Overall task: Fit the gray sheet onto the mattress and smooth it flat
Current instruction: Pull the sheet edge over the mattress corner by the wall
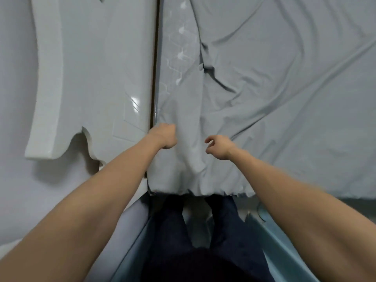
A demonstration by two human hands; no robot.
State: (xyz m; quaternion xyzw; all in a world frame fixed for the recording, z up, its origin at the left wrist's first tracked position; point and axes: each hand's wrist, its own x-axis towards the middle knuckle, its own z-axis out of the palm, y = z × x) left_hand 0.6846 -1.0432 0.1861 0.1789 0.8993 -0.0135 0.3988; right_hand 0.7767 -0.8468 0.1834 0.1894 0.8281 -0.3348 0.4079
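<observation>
The gray sheet (274, 88) lies wrinkled over most of the mattress, with long folds running across it. A strip of bare mattress (179, 45) with a glossy hexagon pattern shows along the left side. The sheet's gathered elastic hem (203, 191) hangs over the near edge. My left hand (164, 136) is a closed fist on the sheet at the mattress's left edge, apparently gripping the fabric. My right hand (218, 146) hovers just above the sheet to the right, fingers curled and apart, holding nothing.
A white headboard panel (91, 68) with a curved raised moulding (46, 98) stands against the mattress on the left, with a dark gap (155, 68) between them. My dark trousers (203, 241) and a blue-gray bed frame edge (284, 247) fill the bottom.
</observation>
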